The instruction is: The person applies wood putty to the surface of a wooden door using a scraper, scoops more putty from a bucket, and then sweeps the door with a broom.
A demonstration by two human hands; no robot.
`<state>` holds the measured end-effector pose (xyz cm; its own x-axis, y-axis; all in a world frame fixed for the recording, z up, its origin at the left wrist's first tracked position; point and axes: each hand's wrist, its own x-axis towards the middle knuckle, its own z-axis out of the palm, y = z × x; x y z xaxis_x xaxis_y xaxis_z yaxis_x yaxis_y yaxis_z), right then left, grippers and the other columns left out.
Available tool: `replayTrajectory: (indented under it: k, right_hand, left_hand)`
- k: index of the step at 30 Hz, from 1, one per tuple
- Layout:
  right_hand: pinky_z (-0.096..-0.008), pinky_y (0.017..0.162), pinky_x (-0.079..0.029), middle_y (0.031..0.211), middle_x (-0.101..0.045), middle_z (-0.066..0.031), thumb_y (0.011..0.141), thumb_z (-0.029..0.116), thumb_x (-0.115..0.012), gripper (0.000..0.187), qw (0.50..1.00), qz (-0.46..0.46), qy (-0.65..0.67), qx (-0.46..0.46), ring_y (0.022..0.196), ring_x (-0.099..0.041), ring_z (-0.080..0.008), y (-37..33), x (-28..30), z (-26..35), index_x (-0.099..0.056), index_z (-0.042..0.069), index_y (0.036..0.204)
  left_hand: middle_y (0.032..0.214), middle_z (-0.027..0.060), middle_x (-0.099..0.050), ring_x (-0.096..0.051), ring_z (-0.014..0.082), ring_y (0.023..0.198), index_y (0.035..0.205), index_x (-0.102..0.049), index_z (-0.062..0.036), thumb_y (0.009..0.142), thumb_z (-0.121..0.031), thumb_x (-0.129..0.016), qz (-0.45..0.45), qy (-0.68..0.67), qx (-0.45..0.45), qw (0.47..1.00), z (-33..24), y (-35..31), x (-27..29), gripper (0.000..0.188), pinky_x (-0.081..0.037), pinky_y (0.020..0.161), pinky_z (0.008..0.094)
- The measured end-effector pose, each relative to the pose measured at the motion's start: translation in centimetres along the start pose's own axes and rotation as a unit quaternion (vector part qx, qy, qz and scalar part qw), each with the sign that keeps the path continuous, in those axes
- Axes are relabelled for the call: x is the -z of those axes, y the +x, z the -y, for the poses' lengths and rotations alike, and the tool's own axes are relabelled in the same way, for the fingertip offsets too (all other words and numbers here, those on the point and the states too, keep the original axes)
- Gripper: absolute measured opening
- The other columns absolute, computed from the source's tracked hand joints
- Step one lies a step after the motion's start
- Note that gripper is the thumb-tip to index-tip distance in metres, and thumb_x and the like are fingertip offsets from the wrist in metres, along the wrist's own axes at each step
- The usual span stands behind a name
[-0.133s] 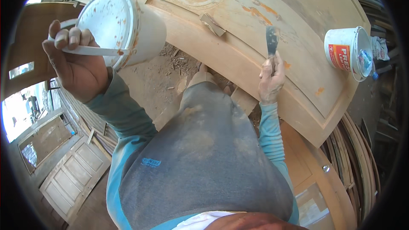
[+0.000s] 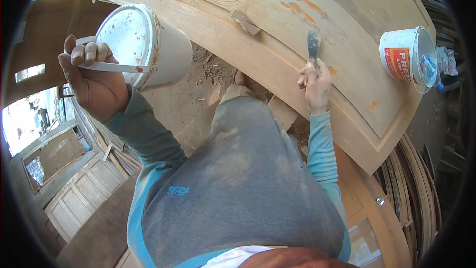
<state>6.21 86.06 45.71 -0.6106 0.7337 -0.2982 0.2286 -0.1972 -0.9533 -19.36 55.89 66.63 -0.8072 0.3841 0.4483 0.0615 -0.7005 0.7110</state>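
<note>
Lidded white bucket (image 2: 148, 42): held up off the near edge of the door (image 2: 367, 54), toward the door's left part, lid face turned away from the door; contact btwn bucket and door edge can't be confirmed. Change vs. prev. frame: bucket sits slightly lower and a bit nearer the person ref. the door; the view itself also shifts a little, so the true displacement is small. Left hand (image 2: 99, 82): fingers curled round the bail handle (image 2: 121, 68), closed grip, moved w/ the bucket. Right hand (image 2: 317, 84), over the door's near edge: holds a putty knife (image 2: 313, 44) btwn thumb and fingers, narrow grip, blade pointing across the door's face. Change: blade angle now leans slightly left, and one or more fingers stick out sideways; blade-to-door contact can't be told. Status (judged): adj. of hold only; bucket isn't set down, both hands remain occupied, no new filler evident on the door. Surroundings: small brown block (image 2: 245, 22) on the door nr. its front edge; orange filler smears (image 2: 299, 12) on the door's mid-face; second white bucket (image 2: 402, 54) at the door's right end; debris-strewn floor (image 2: 201, 77) below the door's near edge.
</note>
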Motion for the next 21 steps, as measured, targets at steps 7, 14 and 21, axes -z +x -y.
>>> replayTrajectory:
  k: [7, 14, 21]
  right_hand:
    - [-0.0258, 0.06, -0.052, 0.087, -0.061, -0.0065, 0.105, 0.02, -0.053, 0.03, 0.985, 0.117, 0.081, -0.099, 0.066, -0.061, -0.0117, -0.3, 1.7, 0.3, -0.054, -0.007, 0.12]
    - [-0.0318, 0.075, -0.056, 0.087, -0.063, -0.0079, 0.104, 0.017, -0.053, 0.027, 0.98, 0.122, 0.105, 0.117, 0.077, -0.066, -0.0157, -3.7, 0.8, 10.1, -0.057, -0.005, 0.118]
    - [-0.0337, 0.08, -0.056, 0.099, -0.066, -0.0101, 0.103, 0.017, -0.053, 0.028, 0.989, 0.112, 0.091, 0.025, 0.087, -0.067, -0.0186, -3.4, -1.6, 2.9, -0.057, -0.004, 0.123]
  left_hand:
    - [0.093, 0.0045, -0.067, -0.057, 0.0124, 0.082, 0.136, -0.049, 0.0116, 0.109, -0.018, -0.05, -0.104, 0.017, -0.013, 0.994, -2.3, -8.9, -3.5, 0.04, -0.043, 0.074, 0.0287]
    - [0.082, 0.0, -0.06, -0.052, 0.009, 0.074, 0.135, -0.049, 0.0109, 0.111, -0.025, -0.047, -0.164, 0.116, 0.033, 0.979, -3.9, -16.1, -6.0, 0.044, -0.042, 0.066, 0.0246]
    - [0.06, 0.0007, -0.057, -0.051, 0.0076, 0.054, 0.116, -0.062, 0.0135, 0.107, -0.033, -0.056, -0.193, 0.224, 0.132, 0.946, -3.2, -22.4, -6.2, 0.048, -0.04, 0.055, 0.0226]
